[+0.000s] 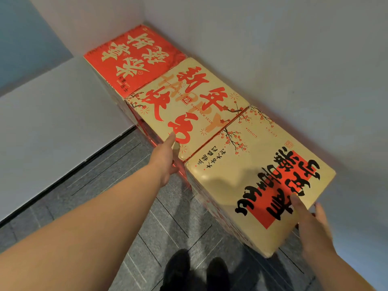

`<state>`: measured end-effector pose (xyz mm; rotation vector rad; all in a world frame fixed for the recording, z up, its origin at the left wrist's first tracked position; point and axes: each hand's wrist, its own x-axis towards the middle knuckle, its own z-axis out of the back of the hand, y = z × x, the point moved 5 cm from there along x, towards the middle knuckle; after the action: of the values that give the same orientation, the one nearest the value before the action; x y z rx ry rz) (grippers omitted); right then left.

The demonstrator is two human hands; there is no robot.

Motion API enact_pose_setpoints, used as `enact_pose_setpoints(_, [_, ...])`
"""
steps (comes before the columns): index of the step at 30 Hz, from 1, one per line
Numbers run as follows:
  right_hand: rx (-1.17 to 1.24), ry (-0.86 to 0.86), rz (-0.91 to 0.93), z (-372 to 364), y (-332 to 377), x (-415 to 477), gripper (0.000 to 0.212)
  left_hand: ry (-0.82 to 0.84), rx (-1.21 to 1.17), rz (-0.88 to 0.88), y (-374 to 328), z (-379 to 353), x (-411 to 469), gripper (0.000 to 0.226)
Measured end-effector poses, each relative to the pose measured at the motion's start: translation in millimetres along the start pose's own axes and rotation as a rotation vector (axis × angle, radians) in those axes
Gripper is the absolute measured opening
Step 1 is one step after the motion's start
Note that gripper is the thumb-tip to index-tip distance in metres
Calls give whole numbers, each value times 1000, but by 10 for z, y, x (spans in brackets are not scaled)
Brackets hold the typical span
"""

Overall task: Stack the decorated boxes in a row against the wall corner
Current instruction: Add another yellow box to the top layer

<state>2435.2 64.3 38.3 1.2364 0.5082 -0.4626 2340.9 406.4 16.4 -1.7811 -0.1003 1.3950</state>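
1. Layout: 3 decorated boxes lie in a row along the right-hand wall (294, 59). The red box (134, 59) sits in the wall corner (144, 22), the middle tan box (189, 106) is next, and the nearest tan box (252, 175), with black calligraphy, closes the row. Neighbours touch, and only thin seams show between them.
2. Left hand (165, 158): released, fingers straight, touching the front edge of the middle tan box.
3. Right hand (310, 223): at the near end corner of the nearest tan box, thumb flat on top, fingers straight against the end face. It presses rather than clutches.
4. Step in hand (judgement): final squaring-up. The nearest box is being nudged tight against its neighbour and the wall, and the row looks nearly complete.
5. Uncertain: patterned sides run down toward the grey floor (147, 206), and I cannot tell whether a lower tier sits beneath.
6. Next move calls for a gentle push along the row from the right hand while the left steadies the middle box. After that, check that the front edges line up, then let go. Too hard a shove could skew the middle box outward.
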Motion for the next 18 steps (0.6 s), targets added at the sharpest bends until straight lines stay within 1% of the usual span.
enact_pose_setpoints(2, [-38,20,38,-20,209,-107,38,1,-27,-22,-116,-29,-175,48])
enact_pose_setpoints(3, [-44,29,58,-44,307,-147,34,-3,-35,-33,-181,-44,-292,51])
enact_pose_setpoints(4, [-35,48,68,-53,388,-153,37,-2,-37,-43,-245,-52,-390,56])
enact_pose_setpoints(6, [-67,88,108,-73,528,-187,57,12,-37,-69,-376,-57,-618,60])
enact_pose_setpoints(7, [-126,87,123,-71,590,-251,69,15,-34,-84,-439,-44,-755,57])
enact_pose_setpoints(8, [-161,98,129,-62,636,-292,74,19,-25,-100,-491,-26,-896,54])
enact_pose_setpoints(10, [-181,129,142,-67,763,-418,77,3,-34,-135,-561,50,-1182,47])
enact_pose_setpoints(11, [-202,142,158,-72,833,-532,82,-16,-38,-156,-586,104,-1335,43])
enact_pose_setpoints(13, [-275,172,215,-88,923,-693,101,-62,-60,-186,-625,234,-1649,39])
enact_pose_setpoints(14, [-299,191,233,-103,957,-802,107,-82,-81,-190,-626,329,-1812,34])
enact_pose_setpoints(15, [-310,216,234,-115,974,-924,109,-107,-88,-201,-627,434,-1993,25])
enact_pose_setpoints(16, [-313,236,225,-144,1001,-1077,107,-126,-93,-208,-628,544,-2159,21])
enact_pose_setpoints(18, [-322,283,229,-241,1139,-1544,95,-151,-129,-196,-611,820,-2457,24])
